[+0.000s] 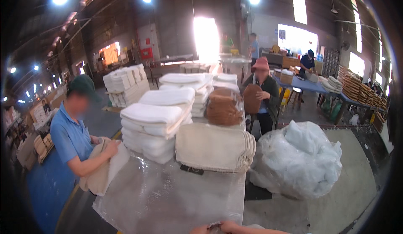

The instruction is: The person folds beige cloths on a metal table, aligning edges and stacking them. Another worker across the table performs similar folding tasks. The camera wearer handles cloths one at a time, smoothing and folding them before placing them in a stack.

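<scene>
At the very bottom of the head view, my left hand (200, 230) and my right hand (230, 226) are close together at the near edge of the plastic-covered table (180, 196). Both are cut off by the picture's edge. Their fingers look closed on a small crumpled piece (215, 225), dark and partly shiny, whose kind I cannot make out. Farther up the table lies a stack of folded beige cloths (212, 148), with a flat black object (192, 170) under its near edge. Neither hand touches the stack.
Folded white cloths (153, 114) and brown cloths (224, 106) are piled farther back. A person in blue (71, 129) handles beige cloth at the left; another in a pink hat (264, 87) holds a brown piece. A large clear plastic bag (300, 160) rests on the right-hand floor.
</scene>
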